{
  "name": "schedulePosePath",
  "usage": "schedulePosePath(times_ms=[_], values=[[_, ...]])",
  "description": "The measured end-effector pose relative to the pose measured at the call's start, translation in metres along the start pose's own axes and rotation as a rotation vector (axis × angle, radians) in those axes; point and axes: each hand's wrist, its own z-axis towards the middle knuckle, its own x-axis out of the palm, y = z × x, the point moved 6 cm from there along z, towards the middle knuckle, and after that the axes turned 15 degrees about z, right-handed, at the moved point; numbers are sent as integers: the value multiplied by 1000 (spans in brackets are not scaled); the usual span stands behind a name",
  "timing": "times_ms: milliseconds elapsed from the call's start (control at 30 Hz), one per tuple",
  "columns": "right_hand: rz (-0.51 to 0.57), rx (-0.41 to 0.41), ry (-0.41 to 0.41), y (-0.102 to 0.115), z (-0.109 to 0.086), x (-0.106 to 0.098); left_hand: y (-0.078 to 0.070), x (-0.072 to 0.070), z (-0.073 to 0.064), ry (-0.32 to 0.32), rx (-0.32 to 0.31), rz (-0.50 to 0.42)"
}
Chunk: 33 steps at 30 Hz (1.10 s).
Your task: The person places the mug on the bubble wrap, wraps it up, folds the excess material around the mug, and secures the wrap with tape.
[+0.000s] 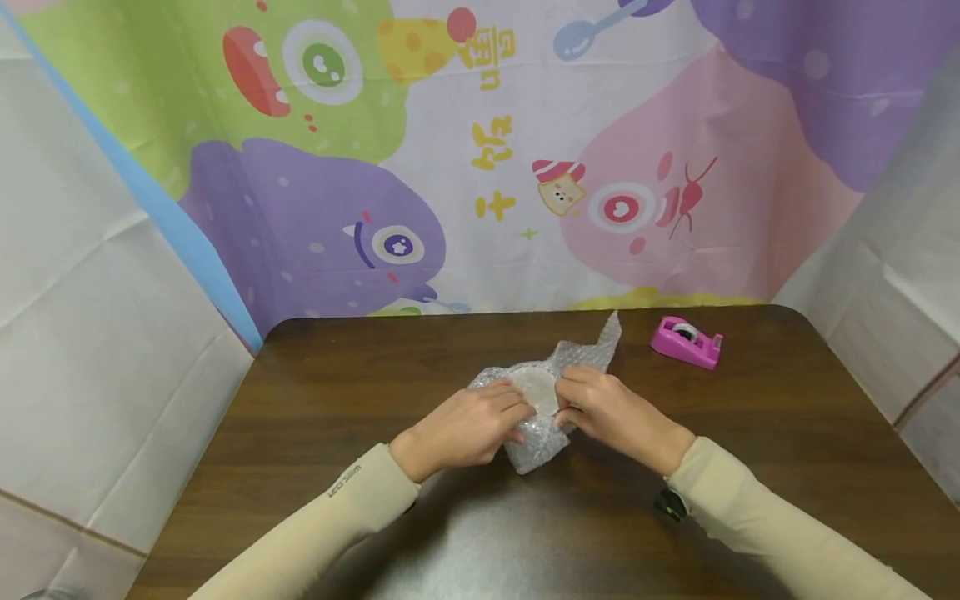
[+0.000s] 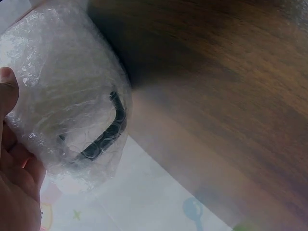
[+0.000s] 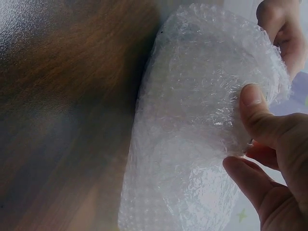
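A pale, round-topped item [image 1: 537, 388] stands on the table, wrapped in clear bubble wrap [image 1: 536, 450]. Through the plastic, the left wrist view shows a dark curved handle [image 2: 105, 140] on its side, like that of a mug. On the near left of the bundle, my left hand [image 1: 468, 421] holds the wrap, with fingers bent over the top. My right hand [image 1: 618, 414] pinches the wrap between thumb and fingers on the right side. A loose strip of wrap sticks up behind the right hand. Most of the item is hidden by plastic and hands.
A pink tape dispenser [image 1: 686, 342] with a roll in it sits at the back right of the brown wooden table [image 1: 337, 392]. Behind the table hangs a cartoon-printed curtain [image 1: 510, 267]. Pale panels flank both sides.
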Motion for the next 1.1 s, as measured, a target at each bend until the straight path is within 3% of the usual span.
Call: schedulePosePath(times_ms=[467, 667, 900, 1100], values=[[-13, -6, -2, 2, 1, 1, 1, 1, 1, 20, -28, -21], [-12, 2, 7, 2, 1, -1, 1, -2, 6, 26, -11, 23], [-1, 8, 19, 0, 2, -2, 2, -4, 9, 103, 9, 126], [10, 5, 15, -1, 1, -1, 5, -11, 9, 151, 2, 82]])
